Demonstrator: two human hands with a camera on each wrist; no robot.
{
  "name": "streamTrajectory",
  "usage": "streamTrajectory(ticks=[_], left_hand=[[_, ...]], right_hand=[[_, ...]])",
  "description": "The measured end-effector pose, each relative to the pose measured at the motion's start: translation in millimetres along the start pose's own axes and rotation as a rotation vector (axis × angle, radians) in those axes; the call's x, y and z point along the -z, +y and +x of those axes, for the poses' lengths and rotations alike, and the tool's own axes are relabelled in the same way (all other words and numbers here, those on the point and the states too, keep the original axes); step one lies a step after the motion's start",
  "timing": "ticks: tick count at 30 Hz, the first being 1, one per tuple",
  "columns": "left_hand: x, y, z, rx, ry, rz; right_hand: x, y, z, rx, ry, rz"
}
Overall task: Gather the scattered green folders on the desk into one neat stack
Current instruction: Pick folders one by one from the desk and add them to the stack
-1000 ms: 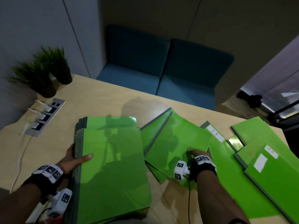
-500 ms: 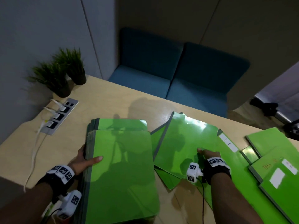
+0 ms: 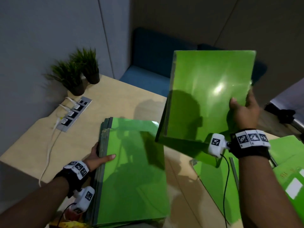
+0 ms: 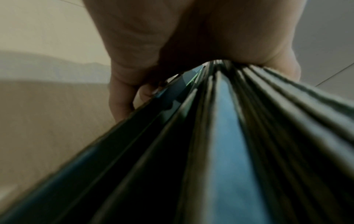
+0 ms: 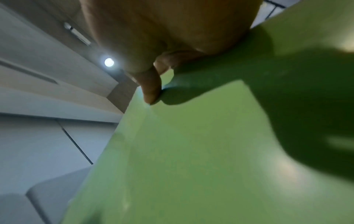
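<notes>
The right hand [image 3: 243, 111] grips a raised folder [image 3: 209, 96] by its right edge, thumb on the cover; its long axis runs away from the person, tilted up. The left hand [image 3: 98, 157] clasps the stack [image 3: 131, 178] by its spines on the table [image 3: 115, 99]. The left wrist view shows fingers seemingly tucked underneath, unseen from the head.

glossy green rectangular folder [image 3: 205, 96] | green folder stack [image 3: 131, 178], grey-edged | beige wooden desk [image 3: 115, 99] | black-and-white checker-tagged wristbands [image 3: 250, 139]

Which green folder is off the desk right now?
The folder in the right hand: held folder is tilted in the air; the others lie flat.
</notes>
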State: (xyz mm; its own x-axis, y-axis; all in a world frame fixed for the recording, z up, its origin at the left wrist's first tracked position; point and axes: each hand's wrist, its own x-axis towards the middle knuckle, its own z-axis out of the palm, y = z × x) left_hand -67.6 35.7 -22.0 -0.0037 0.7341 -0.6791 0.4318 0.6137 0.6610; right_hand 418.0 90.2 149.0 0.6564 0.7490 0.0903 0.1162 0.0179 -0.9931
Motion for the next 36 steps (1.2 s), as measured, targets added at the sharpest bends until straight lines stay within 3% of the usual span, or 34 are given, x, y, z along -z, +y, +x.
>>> streamTrajectory(ticks=[5, 8, 10, 12, 14, 18, 25, 27, 31, 34, 36], left_hand=[[-0.8, -1.6, 1.3, -0.014, 0.005, 0.025], [-7.0, 3.2, -3.5, -0.028, 0.006, 0.055], [-8.0, 6.4, -6.0, -0.036, 0.008, 0.080], [-8.6, 12.9, -11.0, -0.024, 0.005, 0.129], [-6.3, 15.5, -13.8, -0.015, -0.024, 0.142], [-5.4, 13.2, -12.1, 0.012, -0.110, 0.037], [-19.1, 15.0, -1.8, 0.024, -0.158, 0.166], [-24.2, 21.4, -3.4, 0.014, -0.184, 0.206], [-40.3, 27.1, 3.2, 0.000, -0.215, 0.270], [-52.7, 29.5, 9.6, -0.026, -0.274, 0.274], [-60.3, 34.1, 7.5, -0.053, -0.262, 0.127]], right_hand=[[-56.7, 58.4, -88.6, -0.264, -0.322, 0.008], [-78.9, 93.2, -149.3, -0.454, -0.399, 0.014], [-88.8, 121.7, -170.8, -0.520, -0.429, -0.150], [-94.9, 137.6, -180.9, -0.480, -0.533, -0.569], [-96.7, 143.0, -180.9, -0.458, -0.593, -0.939], [-109.0, 140.1, -165.2, -0.560, -0.640, -0.648], [-106.6, 131.2, -140.9, -0.384, -0.776, -1.057], [-105.5, 128.0, -121.8, -0.363, -0.707, -0.989], [-102.6, 122.9, -100.5, -0.354, -0.902, -1.004], [-86.8, 128.7, -89.7, -0.380, -0.814, -1.028], [-74.3, 131.9, -90.4, -0.366, -0.714, -1.023]])
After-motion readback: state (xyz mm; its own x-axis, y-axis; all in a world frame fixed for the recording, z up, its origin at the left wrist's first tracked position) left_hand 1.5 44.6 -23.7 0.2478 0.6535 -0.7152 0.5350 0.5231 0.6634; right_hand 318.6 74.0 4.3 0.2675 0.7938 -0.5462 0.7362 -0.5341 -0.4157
